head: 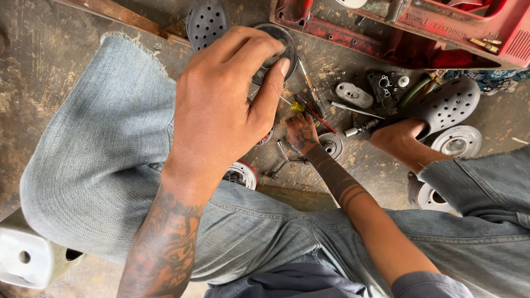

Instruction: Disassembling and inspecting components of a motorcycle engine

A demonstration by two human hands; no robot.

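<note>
My left hand [221, 105] is raised close to the camera, its fingers curled around a round dark metal part with a rim [284, 41], mostly hidden by the hand. My right hand [301, 132] reaches down to the floor between my legs, fingers closed among small tools: a screwdriver with a yellow and red handle [301, 107] and a thin metal rod [312, 91]. What the right hand grips, if anything, is hidden. Round metal pulleys lie by it [331, 144].
I sit with both legs in light jeans and dark perforated clogs [450, 102] [207, 22]. A red machine frame [419, 33] lies ahead. Metal discs [457, 142] [241, 174], brackets [353, 95] and bolts scatter the stained floor. A white plastic object [25, 256] sits at lower left.
</note>
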